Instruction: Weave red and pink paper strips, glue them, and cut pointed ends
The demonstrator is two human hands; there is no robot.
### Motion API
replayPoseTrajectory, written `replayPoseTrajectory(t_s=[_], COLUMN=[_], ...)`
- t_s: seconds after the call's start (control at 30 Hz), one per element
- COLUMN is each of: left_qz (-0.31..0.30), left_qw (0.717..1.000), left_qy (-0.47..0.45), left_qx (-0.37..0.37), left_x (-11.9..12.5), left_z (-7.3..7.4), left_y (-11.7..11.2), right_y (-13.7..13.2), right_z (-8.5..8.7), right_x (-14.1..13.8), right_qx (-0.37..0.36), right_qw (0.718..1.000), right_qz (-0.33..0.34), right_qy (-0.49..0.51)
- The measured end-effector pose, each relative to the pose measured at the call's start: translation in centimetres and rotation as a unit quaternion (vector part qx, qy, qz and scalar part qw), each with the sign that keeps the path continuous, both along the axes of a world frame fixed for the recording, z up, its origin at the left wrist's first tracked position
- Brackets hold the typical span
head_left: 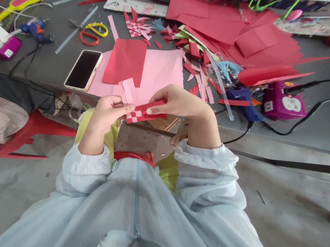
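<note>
So from where I'm standing, both hands are on one little red-and-pink woven paper piece (pixel 134 115), held at the front edge of the bench (pixel 326 128). Left hand (pixel 105 113) is pinching the checkered end, thumb on top, with pink strips (pixel 128 89) poking up past the fingers. Right hand (pixel 174 103) has the plain red end gripped between thumb and fingers. Just behind them there's a big pink sheet (pixel 163 68) reaching the front edge, with a red rectangle of paper (pixel 125 62) on top and a phone (pixel 83 70) overlapping its left side. Open scissors (pixel 93 31) sit further back towards the rear left corner. Big messy pile of red paper (pixel 222 27) along the back edge, and a blue glue gun (pixel 245 102) near the front edge, right beside a purple box (pixel 285 100)
</note>
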State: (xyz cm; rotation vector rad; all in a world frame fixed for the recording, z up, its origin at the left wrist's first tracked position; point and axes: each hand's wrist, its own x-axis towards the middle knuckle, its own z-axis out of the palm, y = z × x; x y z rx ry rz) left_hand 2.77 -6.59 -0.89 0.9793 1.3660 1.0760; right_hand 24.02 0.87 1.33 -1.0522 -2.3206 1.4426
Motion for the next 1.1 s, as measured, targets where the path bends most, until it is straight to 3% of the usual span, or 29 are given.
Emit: replayPoseTrajectory(t_s=[0.23, 0.43, 0.6, 0.67, 0.83, 0.93, 1.1], left_qz=[0.038, 0.043, 0.040, 0.035, 0.001, -0.013, -0.010], left_qw=[0.998, 0.995, 0.995, 0.995, 0.993, 0.988, 0.942], left_qy=[0.000, 0.033, 0.033, 0.041, 0.097, 0.143, 0.323], left_qx=[0.042, 0.080, 0.082, 0.080, 0.059, 0.061, 0.090], left_x=[-0.5, -0.5, -0.8, -0.8, -0.4, 0.0, -0.5], left_z=[-0.1, 0.1, 0.0, 0.0, 0.5, 0.8, 0.7], left_y=[0.1, 0.0, 0.6, 1.3, 4.2, 6.3, 9.1], right_y=[0.2, 0.2, 0.1, 0.2, 0.7, 1.2, 2.2], right_z=[-0.4, -0.2, -0.1, -0.2, -0.5, -1.0, -1.9], right_x=[0.8, 0.3, 0.5, 0.6, 0.6, 0.5, 0.4], right_qx=[-0.058, -0.080, -0.117, -0.112, -0.033, 0.002, 0.024], right_qw=[0.994, 0.995, 0.989, 0.987, 0.968, 0.955, 0.941], right_qz=[-0.080, -0.054, -0.059, -0.082, -0.234, -0.287, -0.338], right_qy=[0.052, 0.023, 0.064, 0.075, 0.085, 0.073, 0.009])
